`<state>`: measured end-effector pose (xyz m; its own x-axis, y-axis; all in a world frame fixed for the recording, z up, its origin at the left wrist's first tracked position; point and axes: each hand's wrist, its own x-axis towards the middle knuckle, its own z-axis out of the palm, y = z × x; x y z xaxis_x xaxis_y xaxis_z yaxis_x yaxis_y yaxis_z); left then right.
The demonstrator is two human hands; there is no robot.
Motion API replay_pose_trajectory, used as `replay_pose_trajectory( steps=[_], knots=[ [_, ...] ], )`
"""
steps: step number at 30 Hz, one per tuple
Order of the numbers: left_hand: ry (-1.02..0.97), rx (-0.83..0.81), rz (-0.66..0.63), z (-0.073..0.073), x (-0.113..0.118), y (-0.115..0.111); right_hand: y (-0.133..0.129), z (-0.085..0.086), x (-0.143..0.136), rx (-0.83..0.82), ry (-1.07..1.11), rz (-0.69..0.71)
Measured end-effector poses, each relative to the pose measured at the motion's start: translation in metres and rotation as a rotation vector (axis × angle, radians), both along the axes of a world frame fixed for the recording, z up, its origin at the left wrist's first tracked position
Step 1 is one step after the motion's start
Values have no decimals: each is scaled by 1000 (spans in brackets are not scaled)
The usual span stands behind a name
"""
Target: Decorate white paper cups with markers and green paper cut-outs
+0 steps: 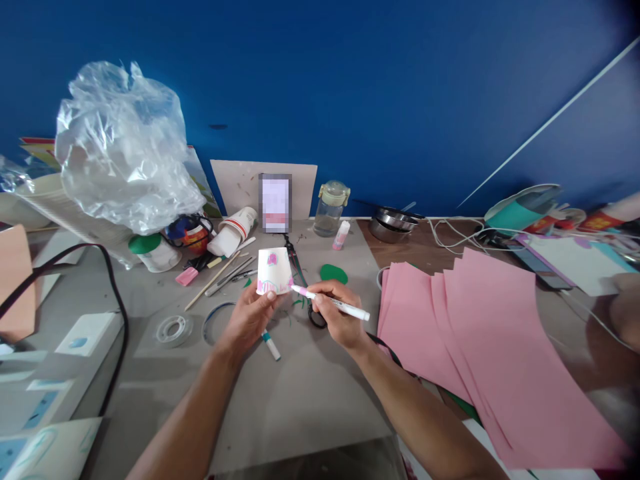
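My left hand (253, 315) is closed around the lower rim of a white paper cup (275, 270), which is held upside down above the table. Pink and some teal marks show on the cup's side, with a pink patch near the top and strokes along the rim. Between the fingers of my right hand (340, 313) is a white and pink marker (345, 307), its tip at the lower right edge of the cup. Behind the right hand lie scissors (317, 318), partly covered. A teal and white marker (271, 346) rests on the table below the cup.
Pink paper sheets (480, 327) spread across the right. A clear tape roll (173, 329) lies left. At the back stand a phone (275, 203), a glass jar (330, 210), a glue stick (341, 236) and metal bowls (394, 225). A plastic bag (125, 147) rises at left.
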<state>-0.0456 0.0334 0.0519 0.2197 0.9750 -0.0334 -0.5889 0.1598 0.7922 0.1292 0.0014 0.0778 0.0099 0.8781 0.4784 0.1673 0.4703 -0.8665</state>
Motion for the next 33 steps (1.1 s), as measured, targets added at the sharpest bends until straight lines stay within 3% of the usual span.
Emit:
replay_pose_trajectory(
  steps=[33],
  knots=[
    [10, -5, 6, -3, 1, 1, 1, -2, -1, -34, 10, -6]
  ],
)
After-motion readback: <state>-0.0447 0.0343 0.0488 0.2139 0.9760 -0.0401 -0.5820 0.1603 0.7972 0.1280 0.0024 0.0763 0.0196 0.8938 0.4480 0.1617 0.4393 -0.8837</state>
